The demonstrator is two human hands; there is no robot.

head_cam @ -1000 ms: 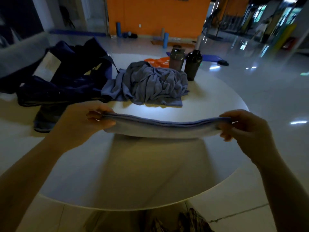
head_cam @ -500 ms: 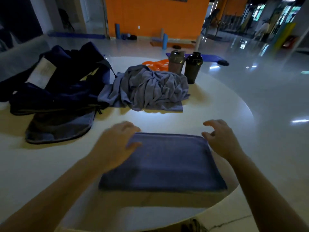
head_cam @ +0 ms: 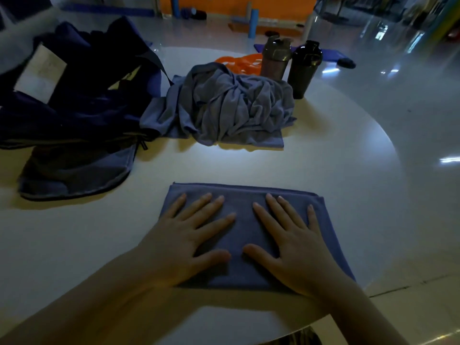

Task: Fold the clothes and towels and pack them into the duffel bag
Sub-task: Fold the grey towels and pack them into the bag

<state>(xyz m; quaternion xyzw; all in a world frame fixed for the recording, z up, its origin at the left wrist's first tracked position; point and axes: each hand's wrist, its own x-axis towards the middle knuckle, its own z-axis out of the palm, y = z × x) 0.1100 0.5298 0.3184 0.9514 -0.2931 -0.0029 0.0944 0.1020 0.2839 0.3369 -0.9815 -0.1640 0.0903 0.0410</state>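
Head view showed the folded towel [head_cam: 245,235] lying flat on the near part of the round white bench [head_cam: 336,155], a blue-grey rectangle with its fold edge along the far side. Both hands lay on top of it, side by side: the left hand [head_cam: 184,242] and the right hand [head_cam: 293,245] each had the grip fully open, fingers straight and spread, palms pressing the cloth and holding nothing.

The towel looked soft, thin and light, with a nap that should not slip readily on the smooth top. Being limp, it would sag and spill its layers if lifted by a single corner. The safer hold seemed to be at the two short ends, thumbs above and fingers slid beneath, or one flat hand under the middle with the other on top, so that the stack kept its shape on the way to the bag.

Beyond it, near the bench's middle, sat a crumpled heap of grey cloth [head_cam: 231,108], not yet folded. To the left of the heap the dark duffel bag [head_cam: 82,95] lay slumped and open, touching the heap's edge. Two dark shaker bottles [head_cam: 290,64] stood upright just behind the heap, with something orange [head_cam: 239,62] beside them.
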